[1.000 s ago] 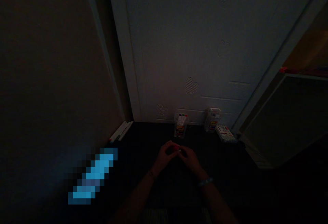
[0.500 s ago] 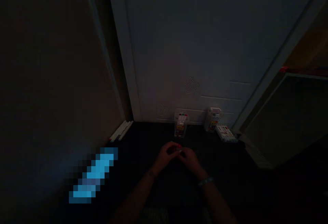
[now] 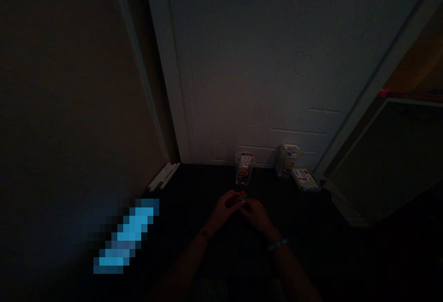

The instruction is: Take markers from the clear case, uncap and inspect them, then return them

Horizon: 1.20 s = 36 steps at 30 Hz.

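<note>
Between my two hands is a small light-coloured marker point(image 3: 242, 196) with a red end pointing up and away from me. My left hand point(image 3: 223, 207) is closed, thumb and fingers pinching it from the left. From the right, my right hand point(image 3: 256, 212) is closed against the same marker, its fingers meeting the left ones. Much of the marker is hidden by the fingers and the darkness. Just beyond the hands stands a clear case point(image 3: 244, 170) with a few capped markers upright in it.
Several white markers point(image 3: 164, 176) lie at the left against the wall. At the back right stands another clear case point(image 3: 287, 161), beside a flat pack of markers point(image 3: 305, 180). A pale panel with embossed hearts point(image 3: 259, 115) rises behind the dark table. A bright blue pixelated patch covers the lower left.
The red end of the marker shows slightly more and higher between my fingers. Both hands stay nearly in place. The scene looks a little lighter on the back panel.
</note>
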Each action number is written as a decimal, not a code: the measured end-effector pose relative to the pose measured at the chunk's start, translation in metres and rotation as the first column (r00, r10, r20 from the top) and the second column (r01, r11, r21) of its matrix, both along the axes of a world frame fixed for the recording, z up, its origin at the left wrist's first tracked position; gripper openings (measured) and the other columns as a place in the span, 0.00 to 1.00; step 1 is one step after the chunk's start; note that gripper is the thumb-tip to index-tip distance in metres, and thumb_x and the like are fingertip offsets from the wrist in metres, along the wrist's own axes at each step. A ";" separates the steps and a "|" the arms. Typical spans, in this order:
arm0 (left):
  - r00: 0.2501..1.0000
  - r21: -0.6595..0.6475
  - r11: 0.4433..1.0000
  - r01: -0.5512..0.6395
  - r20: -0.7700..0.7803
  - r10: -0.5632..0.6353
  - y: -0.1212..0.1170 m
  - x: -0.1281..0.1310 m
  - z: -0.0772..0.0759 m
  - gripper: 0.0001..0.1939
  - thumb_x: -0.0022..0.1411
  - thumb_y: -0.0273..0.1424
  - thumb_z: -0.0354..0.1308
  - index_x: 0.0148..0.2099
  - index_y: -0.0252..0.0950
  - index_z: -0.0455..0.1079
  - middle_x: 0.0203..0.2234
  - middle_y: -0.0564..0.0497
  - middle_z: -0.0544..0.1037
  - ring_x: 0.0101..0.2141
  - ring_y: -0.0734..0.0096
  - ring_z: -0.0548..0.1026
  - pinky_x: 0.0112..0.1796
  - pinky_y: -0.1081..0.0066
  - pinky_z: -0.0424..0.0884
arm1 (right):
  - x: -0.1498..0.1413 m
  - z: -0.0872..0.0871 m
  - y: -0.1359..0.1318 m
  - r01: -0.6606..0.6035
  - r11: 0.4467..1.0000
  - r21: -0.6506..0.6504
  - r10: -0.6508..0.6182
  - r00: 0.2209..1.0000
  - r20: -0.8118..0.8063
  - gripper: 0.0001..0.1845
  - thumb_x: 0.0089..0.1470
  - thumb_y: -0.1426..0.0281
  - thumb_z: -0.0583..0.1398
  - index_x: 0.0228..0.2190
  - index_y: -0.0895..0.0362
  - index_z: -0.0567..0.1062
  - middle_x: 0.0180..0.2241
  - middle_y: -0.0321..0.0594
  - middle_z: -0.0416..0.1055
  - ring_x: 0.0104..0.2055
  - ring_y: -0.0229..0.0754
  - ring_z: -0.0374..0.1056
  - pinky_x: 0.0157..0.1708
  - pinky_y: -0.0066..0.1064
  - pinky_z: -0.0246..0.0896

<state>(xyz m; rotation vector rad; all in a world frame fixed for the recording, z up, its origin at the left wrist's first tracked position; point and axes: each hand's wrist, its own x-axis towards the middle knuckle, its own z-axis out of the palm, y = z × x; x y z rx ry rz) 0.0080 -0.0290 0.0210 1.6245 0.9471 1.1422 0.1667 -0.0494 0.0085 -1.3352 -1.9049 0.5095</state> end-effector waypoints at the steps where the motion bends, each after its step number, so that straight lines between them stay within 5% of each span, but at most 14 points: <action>1: 1.000 -0.003 1.000 0.010 0.008 -0.010 0.000 0.000 0.001 0.17 0.50 0.37 0.62 0.42 0.38 0.74 0.39 0.47 0.75 0.41 0.62 0.70 0.43 0.65 0.65 | 0.000 0.000 0.000 -0.001 1.000 0.000 0.001 1.000 0.002 0.12 0.51 0.62 0.58 0.33 0.54 0.77 0.29 0.40 0.75 0.30 0.42 0.68 0.31 0.29 0.57; 9: 0.999 0.019 0.999 0.030 -0.019 -0.029 -0.001 0.001 0.002 0.16 0.52 0.39 0.60 0.42 0.38 0.74 0.35 0.48 0.73 0.38 0.65 0.69 0.41 0.67 0.66 | 0.002 -0.003 0.000 -0.014 1.000 0.003 0.014 0.999 -0.052 0.20 0.52 0.63 0.58 0.47 0.52 0.71 0.35 0.39 0.75 0.32 0.42 0.69 0.33 0.30 0.60; 15: 0.994 0.089 0.993 0.078 -0.082 -0.071 -0.002 0.000 0.004 0.15 0.55 0.39 0.58 0.43 0.38 0.73 0.36 0.49 0.71 0.39 0.67 0.68 0.41 0.69 0.65 | 0.004 -0.011 0.005 -0.030 0.997 0.070 0.037 0.994 -0.101 0.17 0.51 0.68 0.59 0.45 0.53 0.72 0.43 0.42 0.72 0.45 0.44 0.67 0.45 0.36 0.61; 25: 0.999 0.067 0.998 0.004 -0.035 -0.002 0.001 -0.001 0.008 0.18 0.60 0.39 0.52 0.51 0.40 0.67 0.34 0.51 0.72 0.36 0.71 0.69 0.39 0.71 0.65 | 0.004 -0.004 0.006 0.113 0.991 0.065 -0.092 0.959 -0.269 0.13 0.57 0.64 0.53 0.39 0.56 0.73 0.38 0.43 0.73 0.41 0.43 0.69 0.43 0.35 0.63; 36: 0.989 0.113 0.988 -0.107 -0.095 0.118 0.016 -0.005 -0.007 0.12 0.61 0.34 0.48 0.42 0.38 0.70 0.39 0.49 0.75 0.42 0.67 0.71 0.46 0.68 0.65 | 0.004 -0.010 0.006 0.077 0.992 0.096 -0.065 0.990 -0.125 0.14 0.59 0.63 0.50 0.42 0.57 0.69 0.40 0.44 0.71 0.43 0.43 0.68 0.45 0.36 0.62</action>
